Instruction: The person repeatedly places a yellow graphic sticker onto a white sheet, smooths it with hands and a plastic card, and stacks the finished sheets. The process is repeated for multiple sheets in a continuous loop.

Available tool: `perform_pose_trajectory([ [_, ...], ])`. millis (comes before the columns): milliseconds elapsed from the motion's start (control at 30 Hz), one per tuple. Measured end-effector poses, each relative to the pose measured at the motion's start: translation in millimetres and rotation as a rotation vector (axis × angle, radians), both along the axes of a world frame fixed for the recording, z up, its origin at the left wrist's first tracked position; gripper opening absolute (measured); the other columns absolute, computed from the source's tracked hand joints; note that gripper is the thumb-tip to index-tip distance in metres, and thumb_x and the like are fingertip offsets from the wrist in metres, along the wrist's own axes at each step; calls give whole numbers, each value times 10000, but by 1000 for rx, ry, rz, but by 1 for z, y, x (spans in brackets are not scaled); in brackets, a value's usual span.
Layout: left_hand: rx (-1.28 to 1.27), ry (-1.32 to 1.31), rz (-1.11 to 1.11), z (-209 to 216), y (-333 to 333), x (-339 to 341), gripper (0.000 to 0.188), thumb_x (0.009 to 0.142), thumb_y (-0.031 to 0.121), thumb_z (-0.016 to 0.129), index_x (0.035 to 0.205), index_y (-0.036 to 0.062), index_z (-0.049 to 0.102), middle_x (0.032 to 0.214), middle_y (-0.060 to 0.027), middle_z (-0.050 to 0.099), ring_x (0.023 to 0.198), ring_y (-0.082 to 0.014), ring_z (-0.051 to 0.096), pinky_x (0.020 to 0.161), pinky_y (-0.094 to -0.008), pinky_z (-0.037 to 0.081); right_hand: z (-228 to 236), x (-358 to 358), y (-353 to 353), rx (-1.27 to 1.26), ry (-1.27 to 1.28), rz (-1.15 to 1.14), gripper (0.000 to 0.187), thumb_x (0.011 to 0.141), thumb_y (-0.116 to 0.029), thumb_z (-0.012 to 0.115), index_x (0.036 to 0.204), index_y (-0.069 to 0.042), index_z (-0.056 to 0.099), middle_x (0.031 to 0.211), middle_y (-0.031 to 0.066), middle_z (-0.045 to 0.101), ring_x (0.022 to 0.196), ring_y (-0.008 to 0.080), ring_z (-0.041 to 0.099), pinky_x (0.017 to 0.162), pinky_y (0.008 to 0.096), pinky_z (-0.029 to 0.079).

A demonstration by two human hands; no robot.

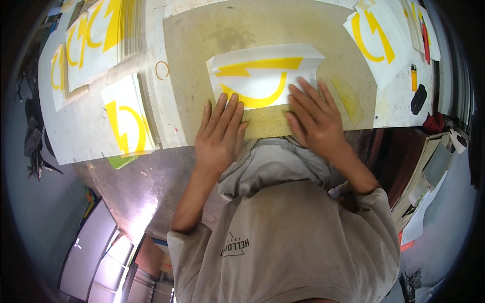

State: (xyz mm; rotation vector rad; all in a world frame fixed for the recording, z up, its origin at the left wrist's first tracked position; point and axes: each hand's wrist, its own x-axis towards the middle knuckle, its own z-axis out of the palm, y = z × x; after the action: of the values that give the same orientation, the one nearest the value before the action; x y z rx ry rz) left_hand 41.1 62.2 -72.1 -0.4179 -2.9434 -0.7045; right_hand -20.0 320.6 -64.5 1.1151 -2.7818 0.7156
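A white sheet [252, 85] with a yellow curved and jagged printed shape lies on a brownish board [192, 60] in front of me. Its edges look slightly raised or folded. My left hand [218, 126] rests at the sheet's lower left corner, fingers stretched out flat, their tips on the yellow print. At the right edge is my right hand [317, 120], its fingers spread and touching the sheet. Neither hand grips anything. Beside the right hand lies a flat, translucent yellow triangular piece [347, 101].
Stacks of similarly printed sheets [101, 43] stand at the far left, with another pile [126, 113] nearer. More printed sheets [376, 45] lie at the far right. Close to the right edge are a yellow lighter [414, 78], a black object [418, 99] and a red pen [426, 43].
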Motion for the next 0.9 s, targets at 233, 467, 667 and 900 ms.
perform_pose_trajectory([
  [233,-133,92,84,8,7,-2,307,893,172,775,1190,96,754,1364,-51,686,1200,-305,611,1185,-522,323,-6,9,-18,-5,-33,-82,330,915,-237,742,1198,-66,744,1435,18,639,1456,337,478,1226,679,192],
  [467,-89,168,194,0,18,-23,261,854,380,816,950,155,724,1294,-43,653,1170,-275,556,1107,-561,325,4,-3,23,27,104,-236,196,827,-93,799,1018,-106,758,1357,32,664,1406,344,507,1212,659,240],
  [667,-181,196,-55,29,5,-75,476,781,500,830,1076,151,693,1330,-79,575,1271,-303,501,1124,-579,276,25,-66,-19,51,99,27,345,676,-17,730,1006,-109,692,1378,109,573,1383,335,455,1199,638,269],
  [900,-203,-42,-144,29,-6,-83,874,834,548,753,1511,79,459,1608,-147,394,1480,-320,382,1223,-582,215,21,-84,-29,137,45,-68,387,724,-61,712,1111,-78,713,1381,123,600,1395,321,469,1213,682,198],
])
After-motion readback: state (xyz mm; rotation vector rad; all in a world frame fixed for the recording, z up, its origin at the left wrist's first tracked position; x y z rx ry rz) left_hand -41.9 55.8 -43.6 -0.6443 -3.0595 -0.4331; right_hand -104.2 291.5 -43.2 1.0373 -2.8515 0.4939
